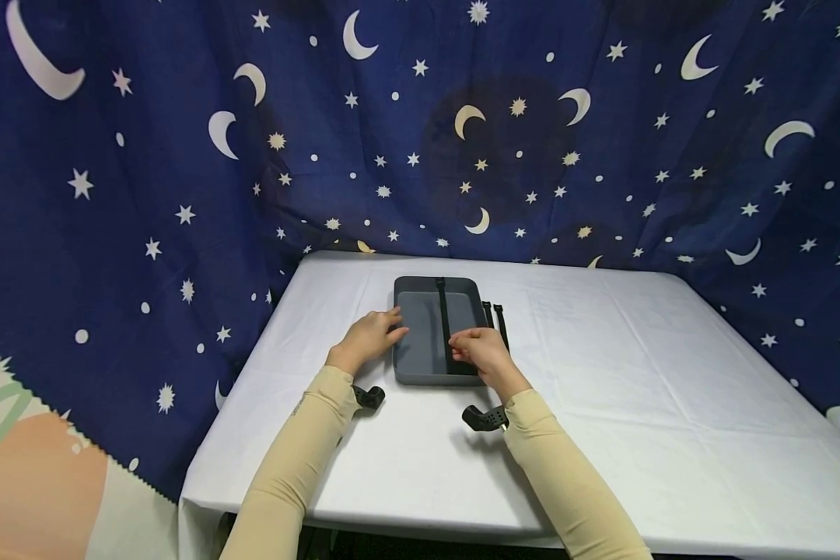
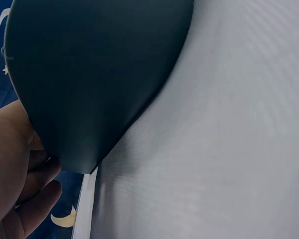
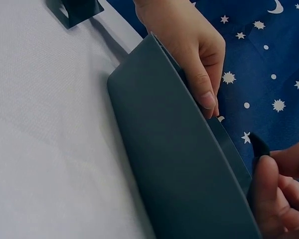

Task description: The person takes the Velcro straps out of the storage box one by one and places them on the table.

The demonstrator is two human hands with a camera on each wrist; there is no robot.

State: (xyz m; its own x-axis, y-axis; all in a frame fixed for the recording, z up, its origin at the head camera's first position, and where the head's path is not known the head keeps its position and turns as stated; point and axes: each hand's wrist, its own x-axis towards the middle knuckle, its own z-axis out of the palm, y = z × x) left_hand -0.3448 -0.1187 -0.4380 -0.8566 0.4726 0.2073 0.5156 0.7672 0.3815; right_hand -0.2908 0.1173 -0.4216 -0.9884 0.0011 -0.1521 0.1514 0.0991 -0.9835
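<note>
A shallow grey tray [image 1: 420,342] lies on the white table. A long black strap [image 1: 442,299] runs lengthwise over it, with a wider head at the far rim. My right hand [image 1: 484,354] is above the tray's right side and pinches the strap between thumb and fingers; a dark end of the strap [image 3: 259,145] sticks out of the pinch in the right wrist view. At the left rim, my left hand [image 1: 372,338] reaches over the wall, its fingertips inside the tray. In the left wrist view the tray wall [image 2: 99,74] hides part of this hand.
Two more black straps [image 1: 500,320] lie beside the tray's right wall, partly hidden by the right hand. A white cloth [image 1: 637,404] covers the table. Behind it hangs a dark blue curtain [image 1: 406,140] with moons and stars. Black camera mounts [image 1: 484,418] sit at both wrists.
</note>
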